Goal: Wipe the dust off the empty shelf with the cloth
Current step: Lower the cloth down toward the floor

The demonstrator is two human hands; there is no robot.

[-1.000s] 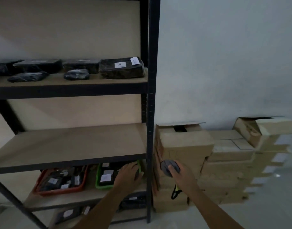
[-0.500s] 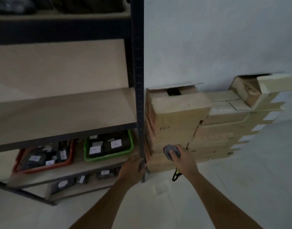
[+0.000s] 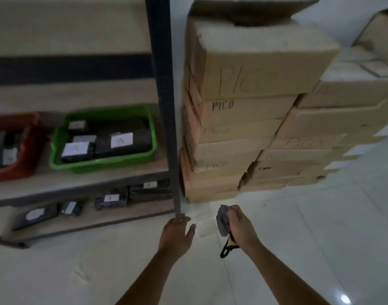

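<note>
Nearest, over the pale tiled floor (image 3: 298,249), the right hand (image 3: 240,227) is clenched around a bunched grey cloth (image 3: 223,220), which sticks out on the hand's left side; a black-and-yellow loop (image 3: 229,247) dangles below the fist. Just left of it, apart from the cloth, the left hand (image 3: 177,233) hangs with fingers loosely spread, holding nothing, near the foot of the dark shelf post (image 3: 164,106). Farther left, the low shelves carry a green basket (image 3: 105,164) of dark labelled packets and a red basket (image 3: 23,159) holding similar packets. To the far right, cardboard boxes (image 3: 243,111) marked "PICO" stand stacked against the wall.
</note>
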